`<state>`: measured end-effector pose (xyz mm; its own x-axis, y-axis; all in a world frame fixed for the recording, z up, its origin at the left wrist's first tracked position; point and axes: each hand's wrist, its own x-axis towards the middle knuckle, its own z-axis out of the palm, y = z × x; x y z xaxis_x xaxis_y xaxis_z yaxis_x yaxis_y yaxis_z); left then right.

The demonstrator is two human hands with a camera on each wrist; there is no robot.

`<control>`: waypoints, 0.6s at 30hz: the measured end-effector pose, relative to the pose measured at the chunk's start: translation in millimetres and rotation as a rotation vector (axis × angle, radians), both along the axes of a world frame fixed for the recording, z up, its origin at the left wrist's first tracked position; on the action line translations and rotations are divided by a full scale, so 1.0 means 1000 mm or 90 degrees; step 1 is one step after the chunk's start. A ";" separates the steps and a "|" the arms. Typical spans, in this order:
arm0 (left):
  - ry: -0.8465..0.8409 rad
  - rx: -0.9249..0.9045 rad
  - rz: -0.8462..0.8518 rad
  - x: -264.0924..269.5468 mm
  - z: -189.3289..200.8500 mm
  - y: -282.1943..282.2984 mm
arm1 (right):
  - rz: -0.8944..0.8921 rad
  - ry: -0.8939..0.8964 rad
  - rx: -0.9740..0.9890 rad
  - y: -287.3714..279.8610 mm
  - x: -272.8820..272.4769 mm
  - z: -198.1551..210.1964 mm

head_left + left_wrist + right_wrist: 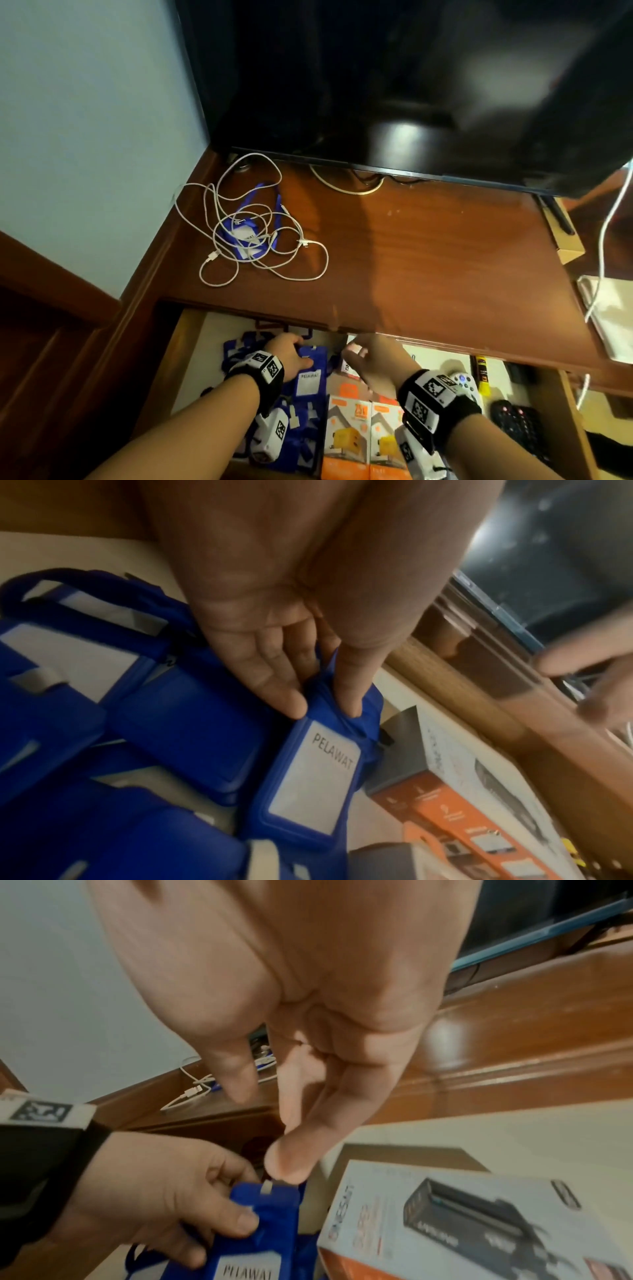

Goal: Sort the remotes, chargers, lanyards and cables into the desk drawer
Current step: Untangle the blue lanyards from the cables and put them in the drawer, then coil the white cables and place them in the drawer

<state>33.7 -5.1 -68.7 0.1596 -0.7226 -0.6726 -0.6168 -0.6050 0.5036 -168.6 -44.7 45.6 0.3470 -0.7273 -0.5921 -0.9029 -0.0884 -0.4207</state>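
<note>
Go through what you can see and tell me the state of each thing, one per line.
Desk drawer: pulled open.
Badge holder: lying in the drawer, top end pinched by the left hand.
Right hand: fingers loose, holding nothing, just above the badge holder.
White cables: tangled on the desk top, not yet put away.
Lanyard: on the desk under the cables.
Charger boxes: closed, in the drawer.
Screen: dark.

**Lighting and picture quality**

Dim, warm indoor light. Glare: pale patches on the dark screen point(394, 85). Shadows: broad bands across the desktop point(411, 246); the drawer point(191, 359) is darker. Blur: right hand point(589, 680) smeared in the left wrist view; box point(479, 1226) lettering soft. Distortion: head view's straight edges bow at its margins.
</note>
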 end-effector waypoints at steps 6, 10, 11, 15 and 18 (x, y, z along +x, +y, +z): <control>-0.090 -0.010 -0.075 -0.008 -0.001 -0.003 | 0.049 -0.055 -0.087 -0.031 0.008 0.020; -0.143 -0.024 -0.124 -0.007 0.018 0.001 | 0.066 -0.116 -0.128 -0.051 0.031 0.030; -0.148 -0.036 -0.124 -0.005 0.025 0.004 | 0.070 -0.126 -0.140 -0.056 0.039 0.031; -0.111 -0.079 -0.044 0.016 0.054 0.025 | 0.118 -0.142 -0.175 -0.082 0.085 0.027; -0.102 -0.121 0.064 0.046 0.076 0.040 | 0.160 -0.147 -0.183 -0.098 0.126 0.023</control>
<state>79.4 34.9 7.0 0.3297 -0.8087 -0.4871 -0.6395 -0.5708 0.5150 -43.1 -142.7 68.2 0.6340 -0.7268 -0.2642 -0.7231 -0.4361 -0.5357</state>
